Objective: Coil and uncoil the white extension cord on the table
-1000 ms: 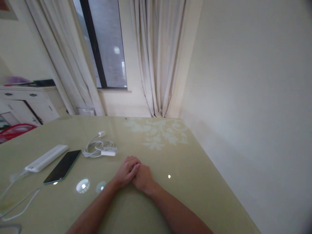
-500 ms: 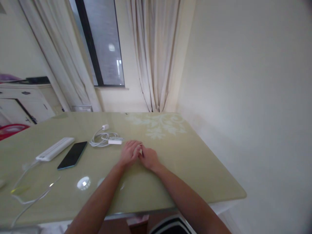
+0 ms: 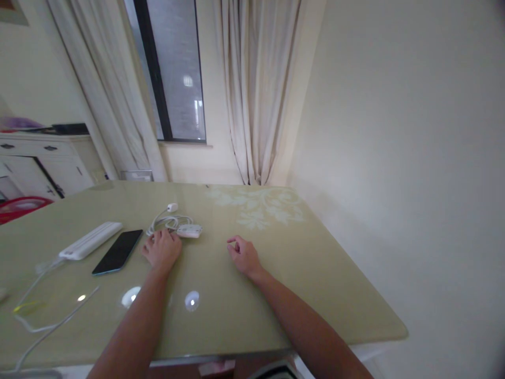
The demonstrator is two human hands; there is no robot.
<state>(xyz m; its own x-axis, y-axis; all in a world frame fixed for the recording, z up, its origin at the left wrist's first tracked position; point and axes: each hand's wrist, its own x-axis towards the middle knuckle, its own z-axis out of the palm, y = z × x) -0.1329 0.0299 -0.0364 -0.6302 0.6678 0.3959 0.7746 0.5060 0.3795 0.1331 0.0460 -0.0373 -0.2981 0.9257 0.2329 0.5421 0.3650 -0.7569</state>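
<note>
On the green-topped table (image 3: 335,295), my left hand (image 3: 161,250) lies palm down at the near side of a coiled white cord (image 3: 158,221). Its fingers are spread and reach over the loops; the fingertips are partly hidden. Just right of them is the cord's white socket block (image 3: 190,230), its top face showing. At the coil's far end is a white plug (image 3: 172,207). My right hand (image 3: 245,256) rests on its side farther right, apart from the cord. Its fingers are loosely curled, with a gap between thumb and forefinger and nothing visible there.
A black phone (image 3: 118,252) lies left of my left hand. Beyond it is a long white power strip (image 3: 91,240), with a thin white cable (image 3: 59,323) nearer me. A wall (image 3: 414,184) borders the right side; curtains (image 3: 258,95) hang behind the table.
My hands were together and have parted. The left moved leftward to the coiled cord, while the right stayed nearly in place. The socket block has turned slightly, showing more of its top.
</note>
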